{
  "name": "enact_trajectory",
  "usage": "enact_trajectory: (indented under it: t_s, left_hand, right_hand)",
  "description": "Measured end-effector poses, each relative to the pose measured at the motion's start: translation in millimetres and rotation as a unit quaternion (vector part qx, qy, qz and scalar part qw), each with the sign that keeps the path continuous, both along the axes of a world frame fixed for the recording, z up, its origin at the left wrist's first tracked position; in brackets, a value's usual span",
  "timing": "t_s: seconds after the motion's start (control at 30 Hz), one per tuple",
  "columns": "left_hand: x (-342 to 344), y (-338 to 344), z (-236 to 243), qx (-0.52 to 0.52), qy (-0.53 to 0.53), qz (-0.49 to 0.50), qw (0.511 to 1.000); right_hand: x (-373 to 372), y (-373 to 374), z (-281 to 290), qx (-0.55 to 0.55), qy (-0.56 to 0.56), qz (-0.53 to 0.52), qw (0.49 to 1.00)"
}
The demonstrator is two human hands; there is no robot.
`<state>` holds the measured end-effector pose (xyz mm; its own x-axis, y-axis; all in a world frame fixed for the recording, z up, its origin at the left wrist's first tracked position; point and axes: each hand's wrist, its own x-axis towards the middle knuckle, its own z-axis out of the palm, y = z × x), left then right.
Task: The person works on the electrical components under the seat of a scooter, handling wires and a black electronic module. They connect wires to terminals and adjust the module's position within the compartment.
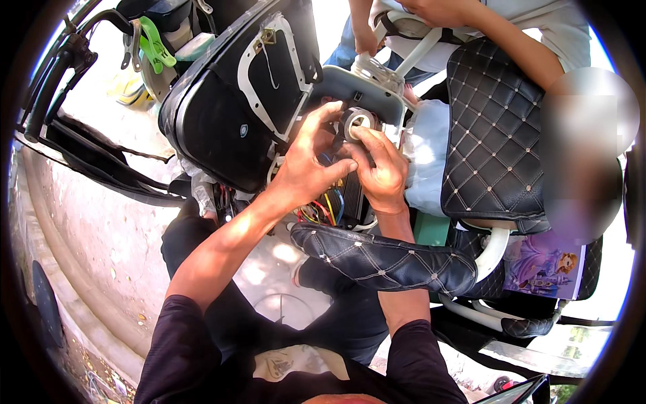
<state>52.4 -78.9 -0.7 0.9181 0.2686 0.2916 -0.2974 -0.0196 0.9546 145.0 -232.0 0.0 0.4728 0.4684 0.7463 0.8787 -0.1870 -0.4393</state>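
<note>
A roll of black tape (346, 121) with a pale core is held up over an opened compartment (380, 101). My right hand (382, 168) grips the roll from its right side, fingers at the core. My left hand (311, 156) is beside the roll, thumb and fingers apart; whether a fingertip touches the tape is unclear. Beneath my hands, several coloured wires (330, 209) run next to a dark finned box (351, 196). Part of the wiring is hidden behind my hands.
A raised black seat (208, 128) leans at the left, near a handlebar (50, 87) and a green clip (156, 47). At the right are a quilted black backrest (494, 135) and a padded armrest (383, 259). Another person's hand (365, 40) is at the far side.
</note>
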Motion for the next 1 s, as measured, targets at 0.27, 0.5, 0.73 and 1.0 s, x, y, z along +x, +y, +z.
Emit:
enact_trajectory:
  t_s: [0.27,0.5,0.73,1.0]
  left_hand:
    - [-4.1,9.0,1.7,0.36,-0.072,0.186,0.911]
    - [-8.0,20.8,9.0,0.518,-0.16,0.204,0.815]
    - [-1.8,11.2,13.9,0.526,-0.158,0.237,0.801]
    - [2.1,10.6,16.1,0.474,-0.14,0.219,0.841]
  right_hand:
    - [-4.7,-0.5,5.6,-0.026,0.038,0.004,0.999]
    - [-6.8,-1.9,3.4,-0.032,0.083,0.006,0.996]
    - [-3.9,-3.7,1.7,-0.03,0.122,-0.01,0.992]
    - [-6.7,-0.7,6.1,-0.025,0.131,-0.007,0.991]
